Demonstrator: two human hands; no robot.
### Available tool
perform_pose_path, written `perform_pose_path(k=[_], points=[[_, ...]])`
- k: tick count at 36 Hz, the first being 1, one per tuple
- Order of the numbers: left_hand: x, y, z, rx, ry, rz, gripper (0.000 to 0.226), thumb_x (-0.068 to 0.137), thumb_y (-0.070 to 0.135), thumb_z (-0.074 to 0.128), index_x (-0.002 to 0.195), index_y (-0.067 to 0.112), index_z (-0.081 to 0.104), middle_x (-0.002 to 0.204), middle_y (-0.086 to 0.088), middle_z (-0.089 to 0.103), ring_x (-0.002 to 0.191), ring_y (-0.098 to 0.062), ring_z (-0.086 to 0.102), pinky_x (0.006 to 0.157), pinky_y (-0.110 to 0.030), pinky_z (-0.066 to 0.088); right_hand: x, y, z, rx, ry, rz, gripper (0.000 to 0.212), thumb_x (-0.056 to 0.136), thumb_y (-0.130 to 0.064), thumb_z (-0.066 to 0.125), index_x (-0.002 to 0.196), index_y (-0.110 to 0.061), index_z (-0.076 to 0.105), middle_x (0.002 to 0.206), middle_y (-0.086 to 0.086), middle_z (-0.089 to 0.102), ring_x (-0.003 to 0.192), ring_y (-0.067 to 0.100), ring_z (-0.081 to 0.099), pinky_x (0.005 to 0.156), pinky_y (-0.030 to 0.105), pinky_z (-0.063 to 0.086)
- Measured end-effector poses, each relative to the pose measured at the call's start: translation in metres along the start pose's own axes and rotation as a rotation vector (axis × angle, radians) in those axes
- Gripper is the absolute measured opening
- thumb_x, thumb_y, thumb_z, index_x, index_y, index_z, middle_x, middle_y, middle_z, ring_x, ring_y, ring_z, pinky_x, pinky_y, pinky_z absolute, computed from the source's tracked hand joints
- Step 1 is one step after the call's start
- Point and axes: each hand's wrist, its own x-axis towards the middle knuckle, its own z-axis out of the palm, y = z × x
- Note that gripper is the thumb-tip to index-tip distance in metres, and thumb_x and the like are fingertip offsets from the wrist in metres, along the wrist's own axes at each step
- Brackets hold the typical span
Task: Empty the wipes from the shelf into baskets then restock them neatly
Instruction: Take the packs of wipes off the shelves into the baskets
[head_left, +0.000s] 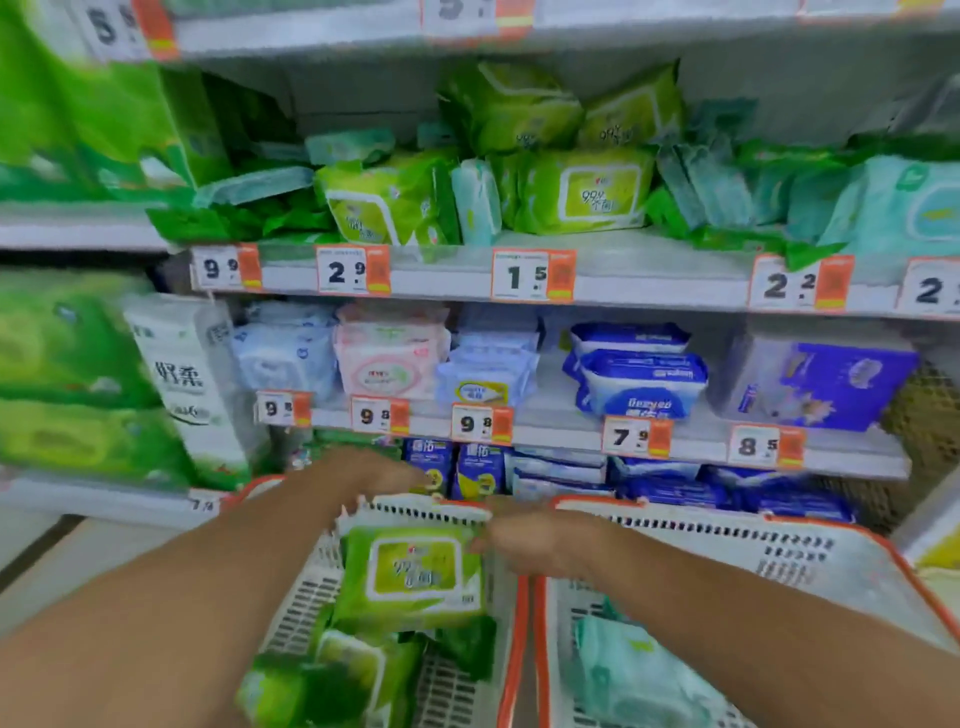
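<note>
1. wipes fill two white baskets with orange rims: the left basket (317, 582) holds green packs, the right basket (810, 551) a pale teal pack (634, 670).
2. right hand (524, 540) grips the edge of a green wipes pack (410, 571) over the left basket; left hand (384, 475) reaches past the rim, its fingers too blurred to tell.
3. beyond, the shelf (649, 265) holds jumbled green and teal packs.

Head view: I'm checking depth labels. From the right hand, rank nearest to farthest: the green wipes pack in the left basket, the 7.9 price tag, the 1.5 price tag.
1. Green wipes pack, in the left white basket with orange rim, touching the right hand.
2. 7.9 price tag, lower shelf edge, up and right.
3. 1.5 price tag, higher shelf edge, farthest.
</note>
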Motion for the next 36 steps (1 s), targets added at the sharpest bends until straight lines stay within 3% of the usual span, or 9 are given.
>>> perform_pose_path(k=[3,7,11,16,20,24,30,34,36], points=[[-0.002,0.047,-0.023,0.127,0.408,0.364,0.044,0.092,0.057,0.054,0.078,0.015,0.061,0.082,-0.007,0.061,0.075,-0.021,0.056,0.064,-0.03,0.043,-0.02,-0.064,-0.046,-0.077,0.354,-0.282,0.043,0.087,-0.012,0.071,0.127,0.001,0.061,0.11,0.018,0.066,0.095,0.026,0.064,0.075,0.043,0.053],[-0.04,0.127,-0.059,-0.504,0.534,0.909,0.009,0.093,0.029,0.064,0.085,0.026,0.066,0.08,0.008,0.064,0.072,-0.012,0.059,0.069,-0.032,0.052,-0.097,-0.137,-0.15,-0.152,1.138,-0.765,0.025,0.079,-0.014,0.075,0.103,-0.01,0.072,0.1,0.005,0.072,0.092,0.02,0.066,0.087,0.032,0.05],[-0.056,0.196,-0.071,-0.748,0.564,1.174,0.011,0.092,0.016,0.066,0.1,0.023,0.066,0.087,0.007,0.066,0.072,-0.015,0.061,0.07,-0.034,0.051,-0.152,-0.126,-0.25,-0.386,1.612,-0.574,0.061,0.072,-0.039,0.082,0.124,-0.015,0.06,0.123,0.01,0.058,0.115,0.03,0.052,0.097,0.038,0.041],[-0.04,0.245,-0.046,-0.872,0.447,1.182,0.019,0.089,0.009,0.068,0.104,0.019,0.065,0.091,0.003,0.067,0.08,-0.02,0.061,0.071,-0.041,0.054,-0.15,-0.096,-0.312,-0.34,1.375,-0.176,0.074,0.078,-0.057,0.073,0.131,-0.009,0.054,0.129,0.016,0.061,0.12,0.033,0.057,0.095,0.039,0.047],[-0.029,0.258,-0.029,-0.904,0.41,1.129,0.02,0.088,0.007,0.067,0.102,0.022,0.064,0.1,-0.004,0.07,0.078,-0.016,0.064,0.07,-0.041,0.06,-0.14,-0.084,-0.335,-0.474,1.309,-0.033,0.056,0.069,-0.062,0.059,0.098,-0.014,0.064,0.105,0.013,0.07,0.098,0.033,0.065,0.078,0.034,0.048],[-0.027,0.267,-0.034,-0.851,0.472,1.132,0.024,0.086,0.009,0.069,0.098,0.028,0.063,0.096,-0.004,0.071,0.085,-0.027,0.069,0.071,-0.044,0.06,-0.146,-0.081,-0.344,-0.624,1.28,-0.143,0.042,0.091,-0.053,0.054,0.092,-0.015,0.071,0.093,0.015,0.067,0.093,0.036,0.062,0.08,0.038,0.051],[-0.041,0.284,-0.053,-0.764,0.558,1.182,0.043,0.083,0.026,0.076,0.121,0.032,0.056,0.12,0.005,0.06,0.092,-0.022,0.066,0.076,-0.045,0.059,-0.157,-0.077,-0.355,-0.663,1.364,-0.554,0.051,0.101,-0.023,0.053,0.055,-0.017,0.033,0.051,-0.001,0.035,0.059,0.029,0.038,0.057,0.034,0.025],[-0.065,0.287,-0.056,-0.59,0.691,1.357,0.112,0.056,0.042,0.093,0.147,0.037,0.028,0.144,0.012,0.042,0.121,-0.01,0.053,0.094,-0.032,0.05,-0.161,-0.1,-0.325,-0.591,1.174,-0.848,0.042,0.1,-0.028,0.049,0.066,-0.004,0.049,0.059,0.015,0.046,0.058,0.032,0.045,0.058,0.04,0.042],[-0.072,0.285,-0.063,-0.597,0.706,1.388,0.091,0.053,0.032,0.096,0.132,0.032,0.05,0.122,0.012,0.064,0.104,-0.006,0.065,0.087,-0.033,0.056,-0.164,-0.11,-0.309,-0.394,1.014,-0.921,0.039,0.103,-0.024,0.049,0.077,0.003,0.061,0.071,0.023,0.059,0.063,0.034,0.057,0.06,0.043,0.053]])
